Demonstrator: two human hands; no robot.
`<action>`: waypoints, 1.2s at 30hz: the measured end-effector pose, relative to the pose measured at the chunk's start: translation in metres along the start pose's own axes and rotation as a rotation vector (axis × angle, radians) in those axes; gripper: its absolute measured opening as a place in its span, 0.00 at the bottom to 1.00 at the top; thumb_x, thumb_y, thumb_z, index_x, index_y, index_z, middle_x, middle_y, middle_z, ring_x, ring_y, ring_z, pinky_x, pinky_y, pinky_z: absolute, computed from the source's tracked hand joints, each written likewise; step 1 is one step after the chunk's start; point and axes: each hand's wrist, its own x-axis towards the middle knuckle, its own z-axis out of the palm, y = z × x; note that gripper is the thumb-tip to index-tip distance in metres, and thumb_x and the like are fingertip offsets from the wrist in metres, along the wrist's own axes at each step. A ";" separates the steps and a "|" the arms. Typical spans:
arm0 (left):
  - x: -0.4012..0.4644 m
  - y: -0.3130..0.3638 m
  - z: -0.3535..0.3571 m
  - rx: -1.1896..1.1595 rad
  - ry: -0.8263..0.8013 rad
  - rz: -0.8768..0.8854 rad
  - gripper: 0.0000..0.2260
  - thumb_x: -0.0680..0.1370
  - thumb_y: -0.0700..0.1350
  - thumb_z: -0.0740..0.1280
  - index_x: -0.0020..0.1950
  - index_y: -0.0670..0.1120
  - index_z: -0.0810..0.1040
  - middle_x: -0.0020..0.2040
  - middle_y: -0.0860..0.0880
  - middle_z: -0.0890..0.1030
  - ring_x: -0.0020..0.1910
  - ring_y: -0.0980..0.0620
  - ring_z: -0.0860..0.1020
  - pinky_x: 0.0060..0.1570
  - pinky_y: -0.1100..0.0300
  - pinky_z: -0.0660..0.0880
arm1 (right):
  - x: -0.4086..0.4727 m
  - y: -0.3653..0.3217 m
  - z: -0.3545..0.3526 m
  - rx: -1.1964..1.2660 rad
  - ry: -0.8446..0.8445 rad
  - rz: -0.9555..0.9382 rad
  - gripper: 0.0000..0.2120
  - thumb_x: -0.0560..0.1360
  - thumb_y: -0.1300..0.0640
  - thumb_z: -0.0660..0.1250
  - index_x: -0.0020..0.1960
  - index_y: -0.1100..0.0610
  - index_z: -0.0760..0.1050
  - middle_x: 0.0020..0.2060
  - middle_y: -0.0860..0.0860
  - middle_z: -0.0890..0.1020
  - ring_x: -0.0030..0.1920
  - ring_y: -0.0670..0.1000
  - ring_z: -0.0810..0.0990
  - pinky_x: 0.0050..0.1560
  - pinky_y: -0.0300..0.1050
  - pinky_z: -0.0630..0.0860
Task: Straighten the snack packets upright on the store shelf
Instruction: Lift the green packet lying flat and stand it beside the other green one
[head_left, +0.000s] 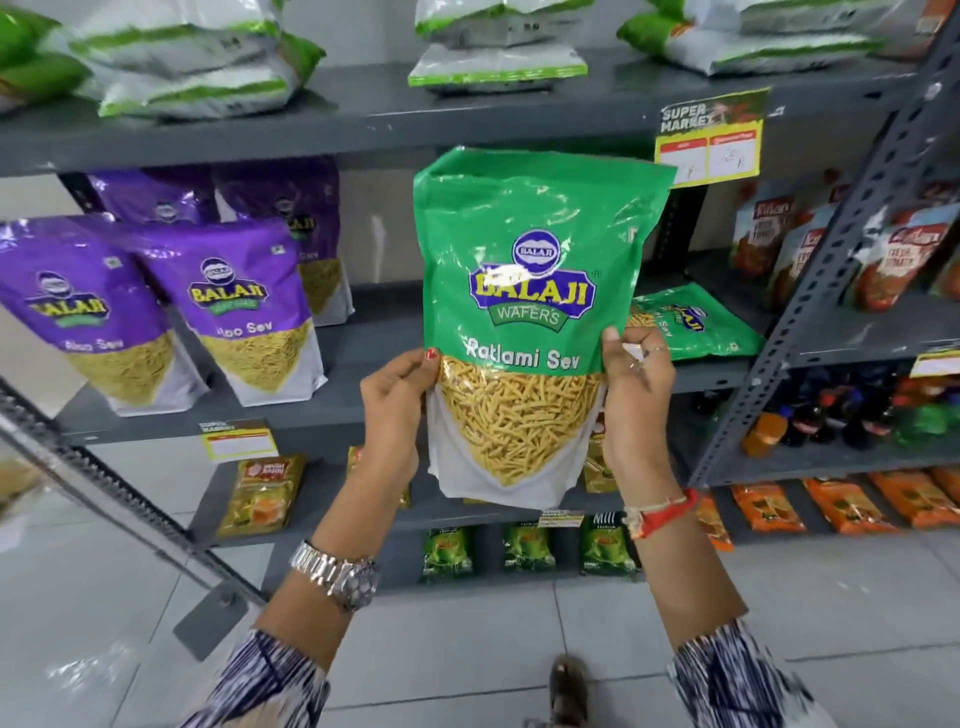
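One shelf (363, 384) in the middle of the rack carries the task's packets, and by the look of it the job is roughly half done. Largest first: the rack itself is grey metal, with white-and-green bags (498, 67) lying flat on the level above and small sachets on the levels below; those look outside this job, though I can't be sure. On the middle shelf the purple packets (239, 312) at the left stand upright, leaning back a little, front row and back row both, so that side reads as done. The green packet (524, 312) is off the shelf, held up in front of it, upright and face-on, its bottom edge hanging below shelf level. Left hand (389, 415) pinches its left edge with the thumb on the front and the other fingers behind; right hand (634, 400) does the same on the right edge, so each grip is pressed onto the packet's side at about the label line. Still left: set this one down standing in the bare gap at the centre-right of the shelf. Just behind it to the right a second green packet (691, 322) lies flat on the shelf, face up and turned sideways, not straightened yet. More may be hidden behind the held one, can't tell. A price tag (709, 137) hangs from the shelf above.
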 end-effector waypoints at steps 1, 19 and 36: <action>0.001 -0.004 -0.001 -0.001 0.009 -0.029 0.07 0.77 0.37 0.62 0.46 0.40 0.80 0.29 0.57 0.83 0.30 0.62 0.80 0.31 0.69 0.76 | 0.000 0.005 0.001 -0.002 -0.007 0.020 0.09 0.79 0.60 0.60 0.41 0.52 0.69 0.34 0.43 0.84 0.37 0.40 0.80 0.43 0.38 0.76; 0.139 -0.056 0.058 -0.029 0.175 -0.206 0.14 0.77 0.39 0.63 0.60 0.35 0.75 0.58 0.37 0.79 0.50 0.46 0.77 0.59 0.49 0.74 | 0.147 0.086 0.020 -0.060 -0.166 0.207 0.06 0.78 0.60 0.61 0.42 0.55 0.70 0.43 0.56 0.78 0.47 0.54 0.76 0.54 0.48 0.75; 0.203 -0.119 0.050 0.063 0.329 -0.132 0.13 0.77 0.36 0.62 0.61 0.35 0.74 0.48 0.45 0.81 0.40 0.54 0.79 0.35 0.68 0.78 | 0.192 0.152 0.039 -0.073 -0.289 0.314 0.03 0.79 0.61 0.60 0.51 0.61 0.70 0.43 0.52 0.78 0.47 0.47 0.77 0.51 0.34 0.73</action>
